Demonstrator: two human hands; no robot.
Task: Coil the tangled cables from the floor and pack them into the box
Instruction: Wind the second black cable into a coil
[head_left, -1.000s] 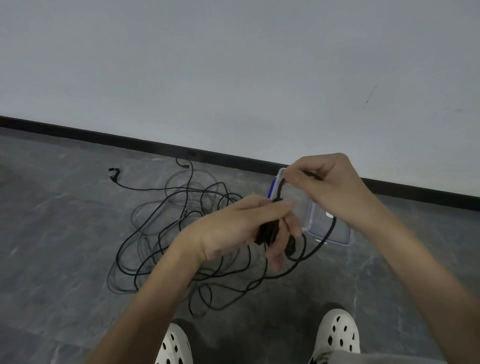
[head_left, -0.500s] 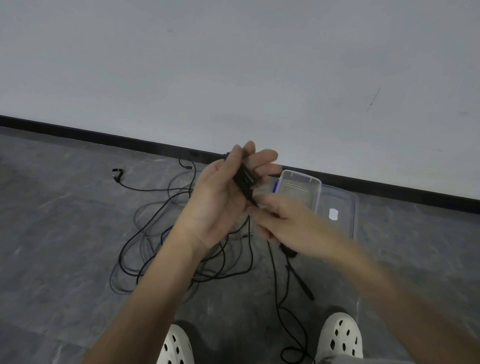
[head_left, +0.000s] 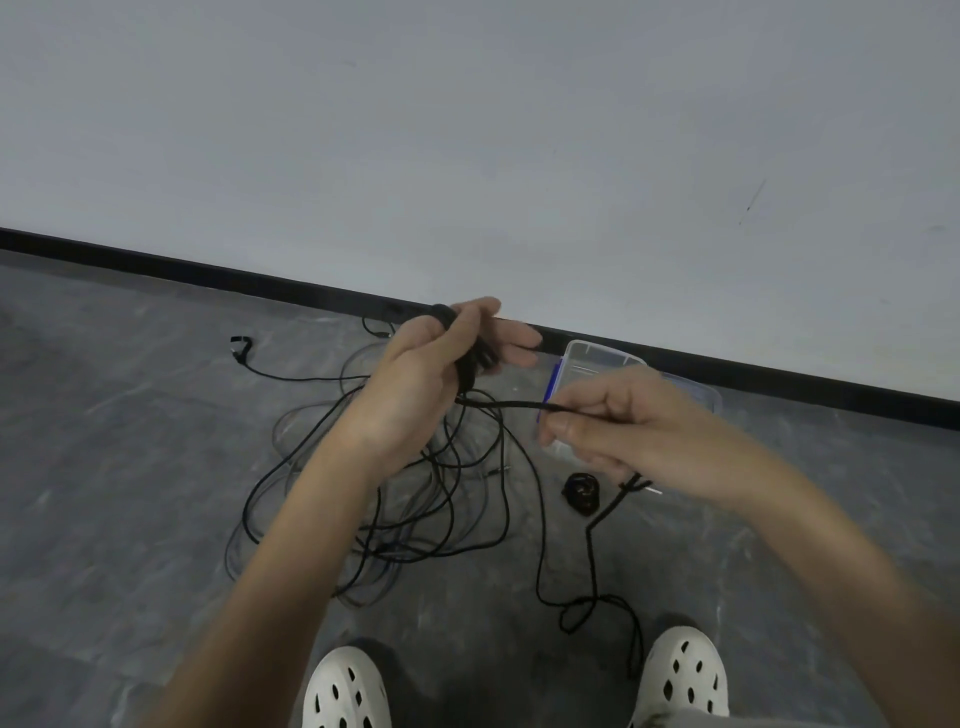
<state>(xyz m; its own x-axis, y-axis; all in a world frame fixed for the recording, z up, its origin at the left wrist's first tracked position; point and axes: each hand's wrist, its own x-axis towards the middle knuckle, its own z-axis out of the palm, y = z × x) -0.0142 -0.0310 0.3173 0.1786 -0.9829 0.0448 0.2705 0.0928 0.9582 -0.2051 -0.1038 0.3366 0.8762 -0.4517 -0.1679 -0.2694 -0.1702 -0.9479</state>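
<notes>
My left hand is raised over the floor and holds a small black coil of cable wound across its palm and fingers. From the coil a black cable strand runs right to my right hand, which pinches it; the rest hangs down to a loose loop between my feet. A tangle of black cables lies on the grey floor under my left arm. The clear plastic box with a blue latch stands by the wall, partly hidden behind my right hand.
A small wound black cable bundle lies on the floor in front of the box. A loose cable end with a plug lies far left. My white perforated shoes are at the bottom edge. A black baseboard runs along the white wall.
My right hand has moved right and away from the left hand, drawing the cable strand taut between them. My left hand stays raised with the coil.
</notes>
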